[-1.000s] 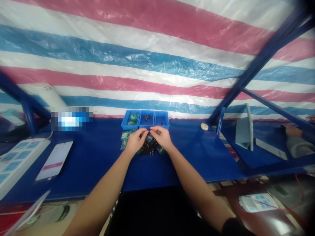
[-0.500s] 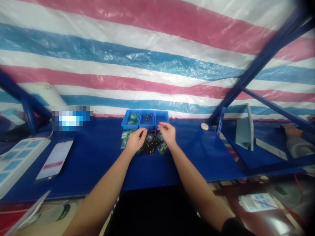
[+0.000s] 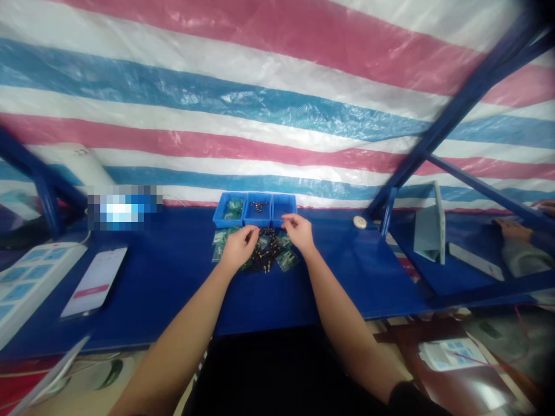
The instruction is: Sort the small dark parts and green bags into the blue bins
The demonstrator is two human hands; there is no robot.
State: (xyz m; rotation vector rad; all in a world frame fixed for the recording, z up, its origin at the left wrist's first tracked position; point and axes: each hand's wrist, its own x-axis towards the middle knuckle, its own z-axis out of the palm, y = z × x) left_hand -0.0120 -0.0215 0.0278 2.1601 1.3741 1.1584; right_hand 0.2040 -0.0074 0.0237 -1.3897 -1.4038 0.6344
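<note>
My left hand (image 3: 236, 248) is closed in a pinch at the left edge of a pile of small dark parts with brassy bits (image 3: 269, 252). What its fingertips hold is too small to make out. My right hand (image 3: 300, 232) hovers by the front rim of the right blue bin (image 3: 285, 216), thumb and forefinger pinched together; anything between them cannot be made out. Small clear and green packets (image 3: 287, 261) lie to the right of the pile, and more packets (image 3: 219, 237) lie partly behind my left hand.
The left blue bin (image 3: 218, 218) contains green packets, and the middle blue bin (image 3: 259, 220) a few small dark parts. A phone (image 3: 95, 283) and a power strip (image 3: 37, 271) lie left. Right are a round whitish object (image 3: 359, 222), a tablet stand (image 3: 429, 231) and another person's hand (image 3: 514, 230).
My right hand has shifted slightly to the right, away from the pile. My left hand stays in nearly the same place, still pinched.
</note>
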